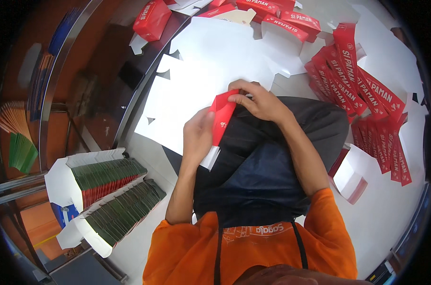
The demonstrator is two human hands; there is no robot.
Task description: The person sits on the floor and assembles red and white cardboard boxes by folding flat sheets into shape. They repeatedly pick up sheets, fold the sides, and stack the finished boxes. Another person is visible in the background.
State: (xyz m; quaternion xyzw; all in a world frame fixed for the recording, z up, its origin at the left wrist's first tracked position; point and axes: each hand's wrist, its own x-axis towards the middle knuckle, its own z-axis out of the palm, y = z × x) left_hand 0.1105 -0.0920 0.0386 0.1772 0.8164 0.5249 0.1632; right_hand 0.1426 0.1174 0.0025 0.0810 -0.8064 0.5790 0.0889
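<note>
Between my hands, above my lap, is a red cardboard box (222, 121) with a white flap at its lower end. My left hand (198, 134) is wrapped along its left side, covering part of it. With thumb and fingers, my right hand (256, 100) pinches the box's upper right corner. Behind the box lie large sheets of white cardboard (208, 61) with notched edges. A dark apron (258, 175) covers my lap below the box.
Flat red boxes (339, 76) are piled at the right, near an open white-and-red box (355, 173). Folded red boxes (291, 21) lie at the far side. Two rows of green packets (123, 209) stand in white cartons at the left, beside a metal-edged shelf (54, 85).
</note>
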